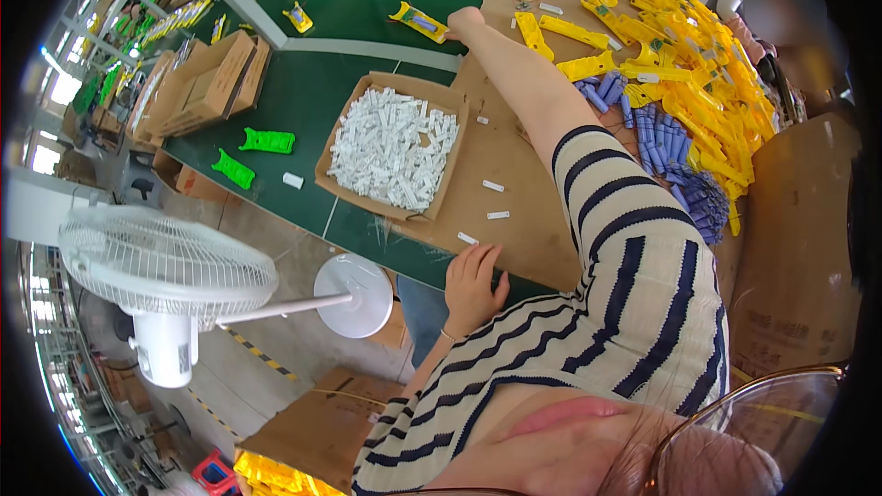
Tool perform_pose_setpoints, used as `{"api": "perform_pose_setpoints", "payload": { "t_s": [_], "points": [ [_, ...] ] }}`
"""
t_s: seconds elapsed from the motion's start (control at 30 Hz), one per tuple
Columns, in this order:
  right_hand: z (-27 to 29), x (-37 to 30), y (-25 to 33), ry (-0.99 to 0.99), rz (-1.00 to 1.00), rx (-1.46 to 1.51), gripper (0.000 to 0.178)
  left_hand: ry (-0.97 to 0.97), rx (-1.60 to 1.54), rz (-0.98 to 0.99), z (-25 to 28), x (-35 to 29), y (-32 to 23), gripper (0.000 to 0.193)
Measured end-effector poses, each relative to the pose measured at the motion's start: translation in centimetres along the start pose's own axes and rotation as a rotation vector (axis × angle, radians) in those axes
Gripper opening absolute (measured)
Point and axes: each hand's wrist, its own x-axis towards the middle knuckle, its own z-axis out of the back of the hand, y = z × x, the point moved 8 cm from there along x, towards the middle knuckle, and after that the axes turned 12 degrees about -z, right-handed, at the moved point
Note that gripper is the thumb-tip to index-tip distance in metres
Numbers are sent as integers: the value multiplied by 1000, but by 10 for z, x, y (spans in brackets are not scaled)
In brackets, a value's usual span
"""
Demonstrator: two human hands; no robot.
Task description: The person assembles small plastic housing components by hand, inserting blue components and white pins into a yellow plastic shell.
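Observation:
My right arm is stretched out to the far side of the bench. There my right hand (467, 24) is closed on the end of a yellow plastic shell (418, 21) with a blue-purple cylindrical cell in it. My left hand (473, 287) lies at the near edge of the bench, open, fingers extended on the brown cardboard sheet (533, 239). Just beyond its fingertips is a small white rectangular piece (468, 238). More such pieces lie on the sheet. Between the hands, to the left, a cardboard tray (323, 168) is heaped with white pieces.
Yellow shells (698, 73) are piled at right beside blue-purple cells (660, 138). Two green shells (266, 140) lie on the green bench (317, 83) at left, near an open carton (207, 83). A white fan (170, 262) stands at lower left. A metal frame bar (367, 53) crosses the bench. Another person (795, 28) is at far right.

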Motion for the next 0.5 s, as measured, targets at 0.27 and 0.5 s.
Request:
{"api": "perform_pose_setpoints", "payload": {
  "t_s": [0.27,0.5],
  "points": [
    [73,-71,-237,-590,-586,237,26,6,11,-9,4,11,-3,42],
    [7,-105,-360,-88,-526,-377,33,9,23,-28,-2,14,-6,44]
  ]
}}
